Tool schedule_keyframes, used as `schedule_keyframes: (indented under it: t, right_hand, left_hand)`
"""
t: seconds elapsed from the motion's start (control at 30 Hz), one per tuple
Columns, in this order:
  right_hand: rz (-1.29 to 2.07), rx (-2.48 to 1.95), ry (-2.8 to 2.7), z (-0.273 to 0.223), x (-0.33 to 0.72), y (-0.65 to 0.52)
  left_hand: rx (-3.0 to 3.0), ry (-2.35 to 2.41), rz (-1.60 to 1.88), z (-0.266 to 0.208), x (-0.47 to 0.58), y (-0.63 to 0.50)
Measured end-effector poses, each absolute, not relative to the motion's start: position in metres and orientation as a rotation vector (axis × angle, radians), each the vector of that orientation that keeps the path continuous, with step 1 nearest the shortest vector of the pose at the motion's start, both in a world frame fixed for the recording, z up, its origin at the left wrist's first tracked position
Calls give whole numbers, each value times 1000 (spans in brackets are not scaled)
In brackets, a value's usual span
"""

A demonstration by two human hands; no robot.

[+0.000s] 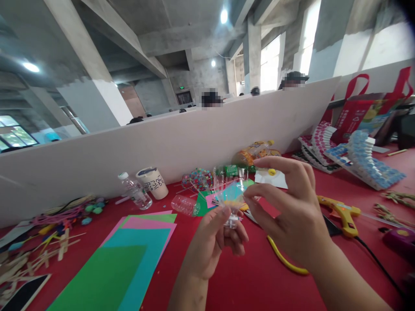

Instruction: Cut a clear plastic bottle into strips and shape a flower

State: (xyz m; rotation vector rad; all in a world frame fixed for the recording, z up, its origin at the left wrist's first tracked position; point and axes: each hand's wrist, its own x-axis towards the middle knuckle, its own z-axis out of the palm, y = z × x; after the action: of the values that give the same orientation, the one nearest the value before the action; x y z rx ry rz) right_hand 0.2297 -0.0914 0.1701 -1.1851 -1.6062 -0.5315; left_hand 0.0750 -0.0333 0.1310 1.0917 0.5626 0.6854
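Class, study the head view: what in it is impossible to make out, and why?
Head view, part of the clear plastic piece with splayed strips: covered by the left hand.
Head view, the rest of the yellow curved thing: behind the right hand.
Head view, the purple rounded object: blurred, cut off by the right edge.
Head view, dark lettering on the cream cylindrical cup: too small.

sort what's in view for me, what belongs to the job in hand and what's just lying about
In hand:
- clear plastic piece with cut strips, held in the left hand
- right hand, raised beside it

Probably just lying about:
- coloured sheets
- cream cup
- white-capped bottle
- red bag
- glue gun, untouched, though possibly useful
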Motion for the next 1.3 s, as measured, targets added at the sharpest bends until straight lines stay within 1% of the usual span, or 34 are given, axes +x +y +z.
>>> schedule_keyframes:
  t: [0.2,0.43,0.53,0.67,0.77,0.83,0.97,1.0,1.17,1.3]
  right_hand:
    - [-467,-1106,-1529,162,222,-90]
    - [-617,-1018,-1478,159,213,-91]
    - [-595,-961,-1514,160,213,-88]
    - [-689,-926,-1518,155,218,-85]
    - [-730,-920,-1510,154,221,-85]
    - [-666,-907,-1543,154,221,-87]
    - [-250,-961,-1552,157,219,-89]
    - [-190,-998,-1525,157,219,-89]
    - [-113,-1035,-1458,157,221,-89]
    - [-130,-1021,-1501,157,222,-93]
  left_hand:
    - [1038,533,669,130,74,-35]
    - [988,529,709,132,79,-41]
    - [930,512,656,129,87,-47]
    - [910,430,559,123,95,-51]
    - [889,413,568,122,94,-50]
    - [861,421,619,124,91,-48]
    - [877,458,681,129,85,-47]
    - [897,472,689,130,84,-47]
    - [955,501,698,135,84,-48]
    - [950,446,656,134,84,-48]
